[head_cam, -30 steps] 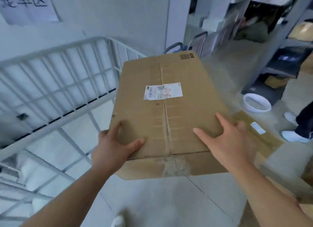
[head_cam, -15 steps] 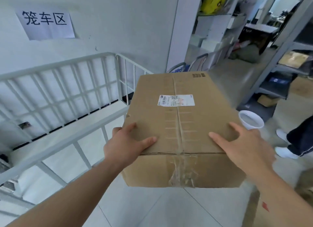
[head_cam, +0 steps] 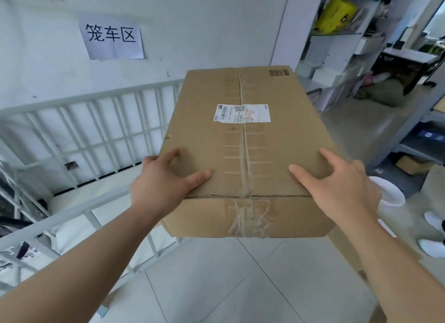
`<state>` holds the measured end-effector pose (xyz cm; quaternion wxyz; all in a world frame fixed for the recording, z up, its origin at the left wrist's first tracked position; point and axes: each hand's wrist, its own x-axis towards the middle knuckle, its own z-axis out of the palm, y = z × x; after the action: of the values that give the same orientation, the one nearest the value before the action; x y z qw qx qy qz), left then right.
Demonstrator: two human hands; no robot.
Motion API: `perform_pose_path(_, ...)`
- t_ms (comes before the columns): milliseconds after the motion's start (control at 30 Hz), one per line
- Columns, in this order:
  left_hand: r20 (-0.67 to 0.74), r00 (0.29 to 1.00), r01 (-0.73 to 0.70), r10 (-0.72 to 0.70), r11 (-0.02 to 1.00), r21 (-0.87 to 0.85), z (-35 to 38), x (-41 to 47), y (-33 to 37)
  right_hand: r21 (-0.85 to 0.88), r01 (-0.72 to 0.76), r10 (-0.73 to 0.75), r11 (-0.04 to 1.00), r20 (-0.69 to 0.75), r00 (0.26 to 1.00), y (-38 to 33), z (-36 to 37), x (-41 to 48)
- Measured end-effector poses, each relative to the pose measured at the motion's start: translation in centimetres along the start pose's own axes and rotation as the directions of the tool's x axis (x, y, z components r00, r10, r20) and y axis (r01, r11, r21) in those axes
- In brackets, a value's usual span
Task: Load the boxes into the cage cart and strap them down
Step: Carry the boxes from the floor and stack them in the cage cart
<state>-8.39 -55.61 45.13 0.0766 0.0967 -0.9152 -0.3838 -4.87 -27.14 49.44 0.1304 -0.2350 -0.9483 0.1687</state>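
Box (head_cam: 240,142) sits higher and closer than a second ago; wall sign (head_cam: 112,37) is now fully visible. Tiled floor (head_cam: 228,286), white cage cart (head_cam: 96,130) left, shelves (head_cam: 337,45) back right. Left hand (head_cam: 163,180) and right hand (head_cam: 337,185) grip the box's near corners, thumbs on top. Box is held in the air beside the cart rails.
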Motion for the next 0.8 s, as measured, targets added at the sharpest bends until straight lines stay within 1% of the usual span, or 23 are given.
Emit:
perform_pose_path(167,-0.109,0.992,0.061,-0.060,0.998,0.005,-5.5,3.5,-3.7,0.080,0.132,-0.133,0.988,0.013,0.991,-8.2,2.5,1.1)
perform_pose_path(333,-0.187,0.973,0.130,-0.133,0.991,-0.024,-12.1,8.6,-9.1,0.110,0.264,-0.269,0.958,0.028,0.963,-18.8,6.7,2.1)
perform_pose_path(400,-0.212,0.963,0.171,-0.168,0.985,-0.006,-15.0,10.8,-11.4,0.123,0.304,-0.312,0.945,0.046,0.949,-23.2,8.7,2.3)
perform_pose_path(500,-0.234,0.948,0.227,-0.217,0.974,0.014,-18.9,13.8,-15.2,0.151,0.359,-0.376,0.921,0.099,0.921,-29.7,12.0,2.4)
perform_pose_path(600,-0.240,0.928,0.292,-0.284,0.956,0.000,-21.8,16.6,-19.1,0.162,0.401,-0.426,0.901,0.165,0.890,-35.5,15.5,2.6)
perform_pose_path(800,-0.263,0.865,0.446,-0.428,0.895,0.009,-24.1,21.8,-26.2,0.196,0.476,-0.514,0.857,0.298,0.804,-45.0,23.2,3.9)
